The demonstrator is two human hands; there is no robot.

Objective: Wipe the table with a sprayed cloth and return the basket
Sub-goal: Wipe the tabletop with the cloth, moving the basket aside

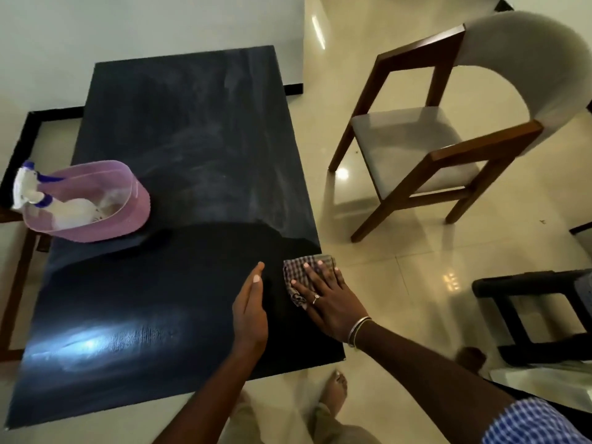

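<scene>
View from above, looking down on a dark rectangular tabletop (179, 129) standing on a glossy cream tile floor (400, 283).

At the far left edge of the tabletop sits a pink, see-through plastic basket (137, 203). A white spray bottle (27, 187) with blue trim lies inside it, and its trigger head sticks out over the basket's left rim. Pale smears streak the far half of the tabletop, while the near half looks darker and shinier.

Near the middle foreground, the left hand (251, 312) is held edge-on over the tabletop with its fingers straight and together, holding nothing. Whether it touches the surface cannot be told.

Just to its right, a small checked cloth (299, 272) lies at the tabletop's right edge. The right hand (326, 299) presses flat on it with fingers spread and straight; it wears a ring, and there are thin bangles on the wrist. A blue checked sleeve (531, 421) shows at the lower right.

Further right, a wooden chair (448, 145) with a grey seat and curved back stands well apart from the tabletop. A low black frame (525, 302) stands at the right edge.
</scene>
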